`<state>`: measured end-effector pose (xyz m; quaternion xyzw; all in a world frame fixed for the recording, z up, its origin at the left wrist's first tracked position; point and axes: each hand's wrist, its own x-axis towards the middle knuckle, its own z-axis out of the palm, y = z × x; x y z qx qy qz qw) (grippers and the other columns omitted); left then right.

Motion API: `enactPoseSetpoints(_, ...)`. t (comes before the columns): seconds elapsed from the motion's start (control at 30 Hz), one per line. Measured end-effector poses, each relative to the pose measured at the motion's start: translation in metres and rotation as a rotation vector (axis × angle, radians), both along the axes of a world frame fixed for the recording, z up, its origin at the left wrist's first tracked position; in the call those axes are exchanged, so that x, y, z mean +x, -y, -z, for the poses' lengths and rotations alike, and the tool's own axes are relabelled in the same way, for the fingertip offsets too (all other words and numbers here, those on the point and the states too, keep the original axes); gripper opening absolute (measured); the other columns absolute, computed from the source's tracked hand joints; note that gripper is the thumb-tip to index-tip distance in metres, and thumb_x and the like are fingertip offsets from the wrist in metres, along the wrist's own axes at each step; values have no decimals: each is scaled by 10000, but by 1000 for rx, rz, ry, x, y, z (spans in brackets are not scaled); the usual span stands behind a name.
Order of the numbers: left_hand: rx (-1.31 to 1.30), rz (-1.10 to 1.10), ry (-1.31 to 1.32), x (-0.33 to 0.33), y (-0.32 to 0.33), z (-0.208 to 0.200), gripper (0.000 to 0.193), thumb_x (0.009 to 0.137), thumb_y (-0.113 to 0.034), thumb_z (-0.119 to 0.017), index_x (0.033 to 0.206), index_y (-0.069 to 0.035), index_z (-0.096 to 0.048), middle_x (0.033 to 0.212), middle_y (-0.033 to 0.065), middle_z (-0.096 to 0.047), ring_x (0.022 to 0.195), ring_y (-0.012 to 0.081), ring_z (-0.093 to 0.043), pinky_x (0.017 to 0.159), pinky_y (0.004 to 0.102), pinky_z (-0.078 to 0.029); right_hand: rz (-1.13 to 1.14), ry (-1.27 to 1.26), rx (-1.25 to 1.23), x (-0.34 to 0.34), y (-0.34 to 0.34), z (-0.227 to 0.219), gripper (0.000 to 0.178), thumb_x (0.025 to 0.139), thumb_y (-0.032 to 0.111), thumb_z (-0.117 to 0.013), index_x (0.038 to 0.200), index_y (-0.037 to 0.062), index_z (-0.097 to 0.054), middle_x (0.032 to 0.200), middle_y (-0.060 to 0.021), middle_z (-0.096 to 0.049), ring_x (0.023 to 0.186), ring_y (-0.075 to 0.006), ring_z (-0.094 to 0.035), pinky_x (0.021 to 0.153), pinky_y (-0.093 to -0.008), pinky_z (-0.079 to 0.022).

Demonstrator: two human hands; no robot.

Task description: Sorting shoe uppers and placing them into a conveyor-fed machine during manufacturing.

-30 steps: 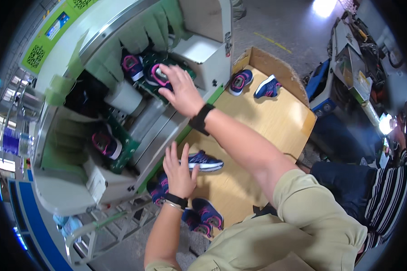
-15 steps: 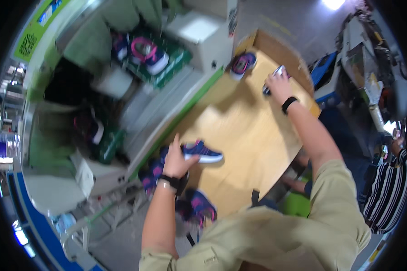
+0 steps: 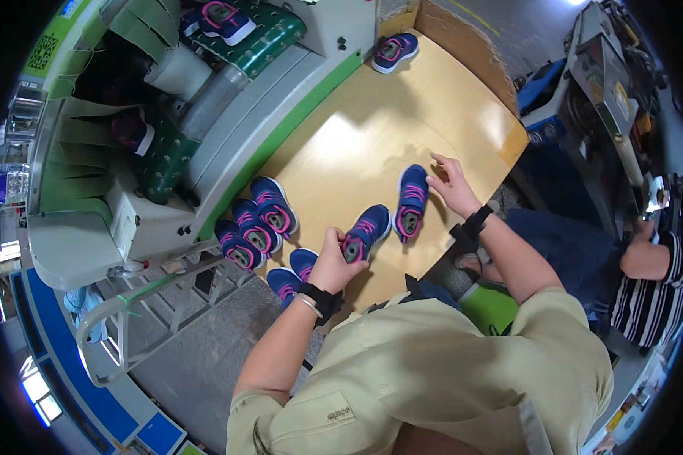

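My left hand [image 3: 334,262] is closed round the heel end of a navy sneaker [image 3: 373,221] with pink laces. The sneaker's toe points away from me and to the right. Just right of it, a second navy sneaker [image 3: 413,189] lies on the table, its pink-rimmed opening toward me. Beside that one is my right hand [image 3: 455,189], holding nothing, thumb and fingers apart, the thumb close to the shoe's side. Left of my left hand, several matching sneakers [image 3: 259,216] stand in a row, with two more [image 3: 303,262] partly behind my wrist.
The wooden table [image 3: 334,136] has a cardboard edge [image 3: 470,38] at its far end, near another sneaker [image 3: 395,51]. On the left stands a machine with a green studded conveyor [image 3: 262,34] carrying sneakers. A person in a striped top [image 3: 649,296] is at the right.
My right hand has come nearer and let go of the sneaker it held, now lying on the table. My left hand has moved right with its sneaker, turned toe-away. The view has shifted.
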<state>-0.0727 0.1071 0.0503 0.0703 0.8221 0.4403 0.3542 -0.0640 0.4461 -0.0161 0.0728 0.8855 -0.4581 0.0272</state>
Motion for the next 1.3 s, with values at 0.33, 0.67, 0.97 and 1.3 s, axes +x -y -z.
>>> enactPoseSetpoints(0.33,134,-97,-256,30,-15,37,809,805,-112,-730,1471,-11,-284,1298,240,-526,1200,374,-538,1050,413,-416,178,-210,3,46,118,-5,796,802,115,-751,1467,71,-317,1460,-282,-335,1341,-434,-384,1120,-456,-346)
enactPoseSetpoints(0.67,337,-778,-791,-72,46,-117,738,884,-101,-669,1495,-13,-264,1400,178,-442,1239,269,-488,1064,358,-383,-235,-116,-57,62,146,-20,824,778,58,-710,1496,95,-306,1515,-273,-324,1371,-450,-362,1148,-463,-321)
enactPoseSetpoints(0.97,61,-949,-919,-231,187,-105,776,938,-267,-665,1509,46,-241,1386,169,-502,1215,253,-516,1052,327,-386,-132,65,-597,21,184,-60,742,809,57,-702,1456,56,-338,1359,-194,-495,1280,-300,-504,1082,-378,-403)
enactPoseSetpoints(1.3,-28,-624,-1084,-118,78,-97,662,917,-136,-620,1504,-59,-324,1578,229,-163,1446,384,-216,1163,499,-211,-75,-905,-248,-227,212,-209,730,850,128,-708,1479,102,-339,1453,-225,-417,1336,-412,-425,1127,-437,-345)
